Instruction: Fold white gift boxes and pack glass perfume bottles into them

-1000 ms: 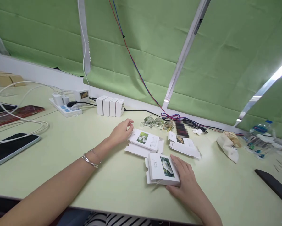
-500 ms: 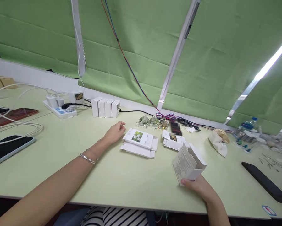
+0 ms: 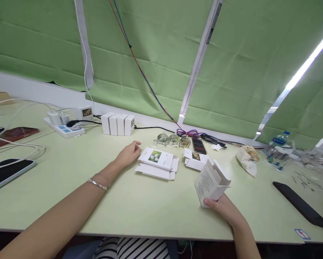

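My right hand (image 3: 222,208) grips a white cardboard box (image 3: 211,183) by its lower end, thumb on the printed side. The box is tilted and its top flaps stand open. On the table, my left hand (image 3: 129,153) lies just left of some flat white cartons (image 3: 157,158), its fingers loosely bent and nothing visible in them. The upper carton carries a picture of white flowers; whether my fingertips touch it I cannot tell. Another white carton (image 3: 195,160) with a dark picture lies beyond the box. Several small round glass bottles (image 3: 163,138) stand behind the cartons.
Upright white boxes (image 3: 118,124) stand in a row at the back. To the left are a power strip (image 3: 65,130), white cables and phones (image 3: 8,174). On the right lie a crumpled paper bag (image 3: 247,161), a water bottle (image 3: 281,139) and a long black object (image 3: 301,204).
The whole view has shifted slightly to the left. My right hand still holds the open box, nearly in the same place. The left hand stays beside the flat cartons.
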`<state>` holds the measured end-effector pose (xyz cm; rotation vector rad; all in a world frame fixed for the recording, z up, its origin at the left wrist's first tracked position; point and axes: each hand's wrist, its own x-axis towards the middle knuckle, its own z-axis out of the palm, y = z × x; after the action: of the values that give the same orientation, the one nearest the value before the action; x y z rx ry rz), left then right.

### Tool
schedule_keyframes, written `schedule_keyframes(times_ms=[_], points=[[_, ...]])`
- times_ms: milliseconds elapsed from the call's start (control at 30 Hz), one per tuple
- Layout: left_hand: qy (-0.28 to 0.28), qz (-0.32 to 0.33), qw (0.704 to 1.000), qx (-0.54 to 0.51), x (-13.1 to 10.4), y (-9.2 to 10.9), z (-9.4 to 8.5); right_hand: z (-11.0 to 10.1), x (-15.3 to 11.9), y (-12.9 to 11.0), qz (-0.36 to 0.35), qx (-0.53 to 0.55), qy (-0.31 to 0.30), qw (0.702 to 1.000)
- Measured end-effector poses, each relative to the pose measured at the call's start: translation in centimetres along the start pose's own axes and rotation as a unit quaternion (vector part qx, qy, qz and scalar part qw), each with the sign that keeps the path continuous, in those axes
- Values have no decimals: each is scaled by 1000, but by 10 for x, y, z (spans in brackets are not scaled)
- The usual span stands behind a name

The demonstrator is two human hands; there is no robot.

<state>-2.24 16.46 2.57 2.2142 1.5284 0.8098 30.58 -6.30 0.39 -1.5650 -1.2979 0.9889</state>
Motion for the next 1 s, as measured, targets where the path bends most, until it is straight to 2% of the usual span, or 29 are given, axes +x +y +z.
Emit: schedule_keyframes(times_ms=[133, 333, 433, 500, 567, 633, 700, 733, 767, 833, 900, 1000], points=[[-4, 3, 1000, 3, -1, 2, 0, 0, 0, -3, -4, -25, -22, 999], [13, 14, 1000, 2, 0, 0, 2, 2, 0, -3, -11, -16, -14, 1000], [47, 33, 998, -1, -2, 4, -2, 1, 0, -3, -16, -20, -25, 999], [85, 63, 994, -2, -6, 16, -7, 0, 0, -4, -14, -27, -39, 999], [111, 118, 987, -5, -15, 37, -13, 1, 1, -4, -17, -36, -60, 997], [103, 225, 969, -10, -29, 67, -18, 6, 2, -5, -25, -46, -89, 995], [67, 437, 897, -19, -48, 100, -18, 13, 1, -8, -37, -54, -116, 991], [40, 510, 859, -19, -58, 115, -17, 17, 1, -10, -44, -59, -126, 989], [21, 554, 832, -19, -67, 129, -15, 21, 1, -12, -51, -65, -134, 988], [-14, 593, 805, -21, -80, 150, -12, 28, 0, -17, -63, -77, -139, 985], [-29, 593, 804, -20, -87, 162, -11, 33, -1, -23, -72, -82, -143, 984], [-35, 586, 809, 10, -86, 166, -14, 36, 0, -30, -80, -74, -159, 981]])
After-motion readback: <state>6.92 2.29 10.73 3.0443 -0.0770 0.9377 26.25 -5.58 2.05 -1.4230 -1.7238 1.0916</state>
